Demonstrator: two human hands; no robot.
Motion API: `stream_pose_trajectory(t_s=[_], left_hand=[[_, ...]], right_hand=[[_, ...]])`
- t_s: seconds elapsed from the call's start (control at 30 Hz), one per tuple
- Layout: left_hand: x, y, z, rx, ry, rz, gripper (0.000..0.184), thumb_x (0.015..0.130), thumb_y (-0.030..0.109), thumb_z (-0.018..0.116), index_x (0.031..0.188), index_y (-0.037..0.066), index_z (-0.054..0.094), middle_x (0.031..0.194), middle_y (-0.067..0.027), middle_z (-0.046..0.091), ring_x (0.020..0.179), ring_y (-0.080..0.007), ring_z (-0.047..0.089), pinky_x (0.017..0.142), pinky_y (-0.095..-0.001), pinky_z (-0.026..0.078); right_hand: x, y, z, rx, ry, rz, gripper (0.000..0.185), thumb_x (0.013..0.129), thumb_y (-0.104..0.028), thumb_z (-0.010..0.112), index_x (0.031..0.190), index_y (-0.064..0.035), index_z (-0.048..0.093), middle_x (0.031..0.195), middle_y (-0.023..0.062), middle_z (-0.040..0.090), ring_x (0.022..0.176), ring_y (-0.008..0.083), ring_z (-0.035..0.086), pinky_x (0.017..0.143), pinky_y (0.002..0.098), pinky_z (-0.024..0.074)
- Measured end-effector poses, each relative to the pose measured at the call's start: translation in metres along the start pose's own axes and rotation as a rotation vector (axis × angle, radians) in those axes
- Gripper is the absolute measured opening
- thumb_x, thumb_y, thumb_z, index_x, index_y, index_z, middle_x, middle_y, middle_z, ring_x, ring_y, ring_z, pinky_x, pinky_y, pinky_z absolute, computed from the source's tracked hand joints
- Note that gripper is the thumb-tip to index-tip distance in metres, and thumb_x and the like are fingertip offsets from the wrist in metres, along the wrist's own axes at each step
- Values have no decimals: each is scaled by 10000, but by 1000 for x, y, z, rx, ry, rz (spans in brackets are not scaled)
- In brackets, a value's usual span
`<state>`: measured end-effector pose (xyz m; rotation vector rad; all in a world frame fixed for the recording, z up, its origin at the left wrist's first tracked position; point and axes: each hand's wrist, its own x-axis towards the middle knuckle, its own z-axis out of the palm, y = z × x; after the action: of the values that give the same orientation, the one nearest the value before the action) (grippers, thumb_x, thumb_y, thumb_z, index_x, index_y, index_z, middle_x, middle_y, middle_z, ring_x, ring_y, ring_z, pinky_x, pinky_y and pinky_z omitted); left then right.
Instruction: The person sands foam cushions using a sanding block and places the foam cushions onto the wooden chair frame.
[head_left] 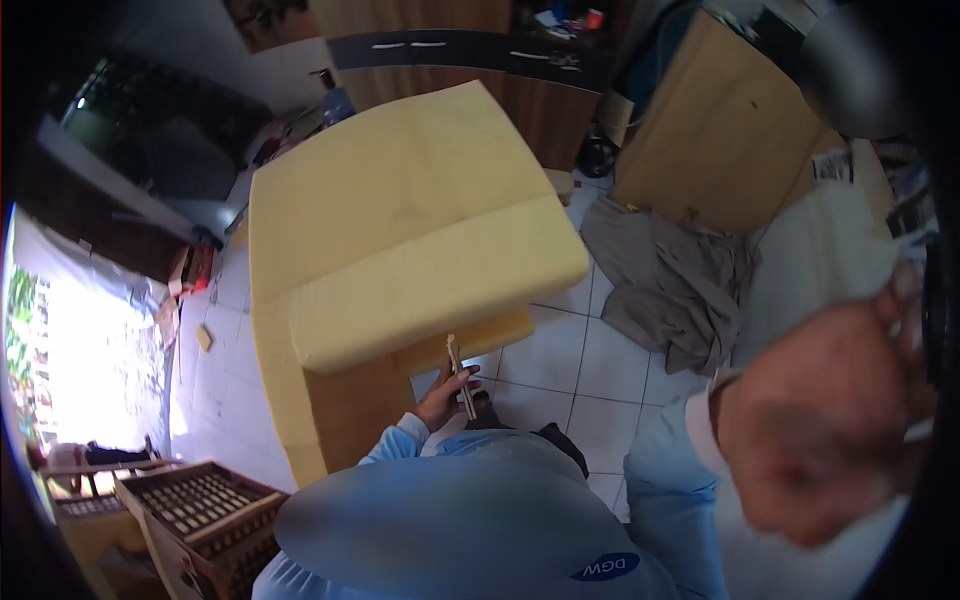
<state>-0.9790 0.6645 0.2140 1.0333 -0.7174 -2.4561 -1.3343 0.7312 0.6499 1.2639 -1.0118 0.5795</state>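
My left hand [440, 402] is closed around a thin, pale stick [461, 378] with a whitish upper end. It is low in front of my body, just off the near edge of a yellow foam-covered piece [410, 215]. The foam bends over the near edge, and a brownish panel [352, 420] shows below it. My right hand [825, 425] is raised very close to the camera at the right, large and blurred. Its fingers reach toward the frame's dark right edge, so what they touch is hidden.
A crumpled grey cloth [675, 280] lies on the white tiled floor [545, 355], beside a large cardboard piece [715, 120]. Wooden drawers [420, 50] stand behind the foam piece. At the lower left is a slatted wooden frame [205, 510]; a small yellow scrap [204, 338] lies nearby.
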Motion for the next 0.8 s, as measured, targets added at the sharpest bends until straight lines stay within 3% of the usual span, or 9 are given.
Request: stream_pose_trajectory(t_s=[0.07, 0.13, 0.2, 0.3, 0.4, 0.43, 0.53, 0.8], left_hand=[[6, 2, -13, -13, -68, -32, 1000, 1029, 421, 727, 1750, 310, 43, 1660, -169, 355, 1399, -337, 492, 1099, -598, 537], [37, -19, -39, 62, -156, -32, 960, 1029, 388, 729, 1743, 267, 100, 1633, -162, 412, 1466, -334, 463, 1098, -583, 526], [43, -15, -28, 51, -87, 32, 929, 1031, 379, 724, 1734, 259, 128, 1619, -145, 454, 1474, -336, 464, 1099, -577, 518], [33, 2, -9, 61, -61, -102, 983, 1011, 469, 734, 1739, 269, 104, 1640, -132, 446, 1443, -332, 488, 1076, -622, 514], [32, 2, -14, 184, -53, -113, 846, 1034, 528, 688, 1682, 111, 339, 1650, -124, 433, 1487, -327, 446, 1156, -622, 471], [19, 18, 16, 146, -13, -74, 916, 1006, 534, 712, 1710, 189, 238, 1676, -122, 388, 1479, -360, 442, 1137, -653, 477], [26, 15, 7, 127, -72, -80, 978, 989, 543, 726, 1723, 258, 146, 1690, -124, 362, 1478, -386, 437, 1125, -680, 474], [14, 16, 17, 161, -40, -77, 1000, 1002, 520, 722, 1734, 281, 84, 1705, -165, 346, 1523, -399, 400, 1142, -684, 467]], right_hand=[[7, 3, 9, 61, 37, 0, 433, 1100, -273, 490, 1329, 94, 483, 1462, 334, 511, 1171, 417, 694, 948, 559, 611], [7, 13, 15, 87, 93, -25, 448, 1090, -280, 508, 1340, 92, 483, 1466, 331, 514, 1180, 415, 689, 957, 555, 604], [6, 14, 13, 122, 117, -25, 465, 1080, -286, 526, 1350, 90, 484, 1470, 327, 517, 1189, 412, 684, 966, 550, 598], [12, 9, 11, 217, 107, 22, 492, 1066, -296, 553, 1366, 87, 485, 1476, 322, 521, 1204, 408, 678, 980, 544, 588], [13, 10, 1, 234, 143, 7, 520, 1051, -306, 581, 1382, 84, 486, 1483, 316, 525, 1218, 404, 671, 994, 538, 579], [15, 14, 3, 231, 168, -22, 530, 1046, -309, 590, 1388, 83, 486, 1485, 315, 527, 1222, 403, 668, 998, 536, 576], [15, 19, 0, 264, 158, -22, 561, 1031, -319, 617, 1404, 80, 487, 1491, 309, 531, 1237, 399, 661, 1012, 529, 566], [17, 14, 1, 323, 137, -13, 648, 992, -345, 689, 1446, 72, 489, 1507, 295, 542, 1274, 388, 643, 1049, 512, 541]])
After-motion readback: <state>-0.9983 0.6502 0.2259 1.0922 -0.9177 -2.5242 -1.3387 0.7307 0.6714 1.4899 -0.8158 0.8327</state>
